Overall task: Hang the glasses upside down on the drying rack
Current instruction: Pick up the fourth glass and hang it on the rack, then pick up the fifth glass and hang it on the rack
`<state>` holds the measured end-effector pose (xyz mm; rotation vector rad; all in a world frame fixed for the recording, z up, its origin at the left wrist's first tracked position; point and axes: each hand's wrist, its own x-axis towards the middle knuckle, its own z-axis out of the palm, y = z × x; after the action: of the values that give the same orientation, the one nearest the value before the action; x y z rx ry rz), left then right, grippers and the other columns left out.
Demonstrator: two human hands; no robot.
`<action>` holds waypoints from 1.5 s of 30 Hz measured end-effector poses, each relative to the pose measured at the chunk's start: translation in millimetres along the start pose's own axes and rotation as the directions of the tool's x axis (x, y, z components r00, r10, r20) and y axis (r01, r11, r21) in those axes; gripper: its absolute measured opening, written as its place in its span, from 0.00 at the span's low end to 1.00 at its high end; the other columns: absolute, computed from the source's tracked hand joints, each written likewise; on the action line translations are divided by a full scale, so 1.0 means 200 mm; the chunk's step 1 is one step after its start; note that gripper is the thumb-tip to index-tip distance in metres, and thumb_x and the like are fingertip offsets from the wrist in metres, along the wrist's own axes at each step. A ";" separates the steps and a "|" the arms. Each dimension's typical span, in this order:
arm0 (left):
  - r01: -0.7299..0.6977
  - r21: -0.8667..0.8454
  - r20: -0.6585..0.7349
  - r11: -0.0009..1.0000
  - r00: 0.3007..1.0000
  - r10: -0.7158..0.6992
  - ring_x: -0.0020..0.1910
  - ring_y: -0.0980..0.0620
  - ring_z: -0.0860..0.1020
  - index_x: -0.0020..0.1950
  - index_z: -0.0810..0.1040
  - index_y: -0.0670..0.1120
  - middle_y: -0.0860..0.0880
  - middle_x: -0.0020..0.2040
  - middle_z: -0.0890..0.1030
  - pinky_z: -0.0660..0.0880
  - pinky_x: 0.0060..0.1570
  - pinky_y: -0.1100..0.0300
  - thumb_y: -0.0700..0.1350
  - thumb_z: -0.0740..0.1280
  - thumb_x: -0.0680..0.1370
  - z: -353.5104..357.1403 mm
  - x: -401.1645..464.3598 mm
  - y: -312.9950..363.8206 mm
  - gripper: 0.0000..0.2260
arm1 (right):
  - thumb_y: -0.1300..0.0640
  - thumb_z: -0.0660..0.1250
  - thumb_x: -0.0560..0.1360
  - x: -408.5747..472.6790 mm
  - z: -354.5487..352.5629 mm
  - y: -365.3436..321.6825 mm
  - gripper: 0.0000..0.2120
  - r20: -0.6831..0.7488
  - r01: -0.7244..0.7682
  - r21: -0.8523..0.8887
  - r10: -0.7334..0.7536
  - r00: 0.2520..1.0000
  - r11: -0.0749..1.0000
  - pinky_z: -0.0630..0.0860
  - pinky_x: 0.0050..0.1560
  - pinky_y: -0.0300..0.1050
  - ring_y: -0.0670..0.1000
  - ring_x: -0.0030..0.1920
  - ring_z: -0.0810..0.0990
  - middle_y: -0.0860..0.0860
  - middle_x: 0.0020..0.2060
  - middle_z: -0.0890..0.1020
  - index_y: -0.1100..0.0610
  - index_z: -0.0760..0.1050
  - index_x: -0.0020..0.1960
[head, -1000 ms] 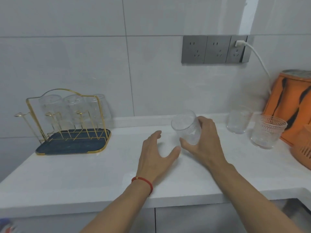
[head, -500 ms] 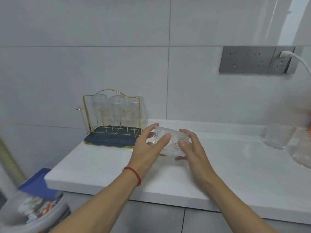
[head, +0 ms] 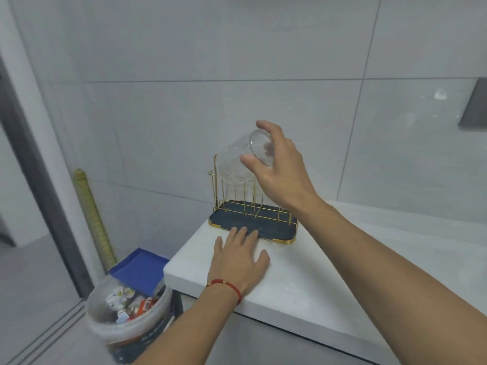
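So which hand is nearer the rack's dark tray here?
The left. The left hand lies flat on the counter with its fingertips touching the tray; the right hand is above the rack, holding the glass tilted mouth-down.

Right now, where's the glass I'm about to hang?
In the head view the glass is tipped in the right hand, just above the gold drying rack at the counter's left end.
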<state>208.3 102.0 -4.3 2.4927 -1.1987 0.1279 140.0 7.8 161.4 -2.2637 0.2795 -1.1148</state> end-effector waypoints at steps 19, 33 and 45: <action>-0.042 -0.091 -0.054 0.995 0.998 0.038 0.78 0.45 0.58 0.75 0.66 0.56 0.51 0.77 0.67 0.52 0.78 0.48 0.60 0.56 0.79 -0.02 -0.01 0.00 0.24 | 0.37 0.55 0.82 0.27 0.55 0.06 0.26 0.344 0.109 -0.658 0.168 0.924 0.745 0.57 0.70 0.70 0.61 0.64 0.79 0.57 0.62 0.82 0.49 0.73 0.72; -0.049 -0.175 -0.031 0.983 0.999 0.045 0.79 0.49 0.59 0.76 0.67 0.60 0.52 0.79 0.66 0.56 0.78 0.51 0.60 0.58 0.79 -0.05 -0.05 -0.01 0.24 | 0.61 0.60 0.70 -0.47 -0.11 0.33 0.18 0.234 0.365 -0.686 -0.284 0.930 0.630 0.69 0.59 0.56 0.58 0.55 0.81 0.54 0.55 0.82 0.57 0.80 0.58; -0.290 -0.306 -0.083 0.907 0.957 0.278 0.73 0.49 0.69 0.71 0.76 0.54 0.51 0.72 0.76 0.65 0.71 0.50 0.60 0.57 0.79 0.06 -0.08 0.78 0.23 | 0.60 0.65 0.79 -1.14 -1.34 0.94 0.22 -0.461 -0.704 -0.488 0.531 0.710 0.517 0.67 0.69 0.54 0.60 0.70 0.71 0.58 0.69 0.73 0.61 0.73 0.72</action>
<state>77.4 19.9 25.9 2.0238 -1.4373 0.0530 -197.1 -156.9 27.5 -2.1854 1.6929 -0.9671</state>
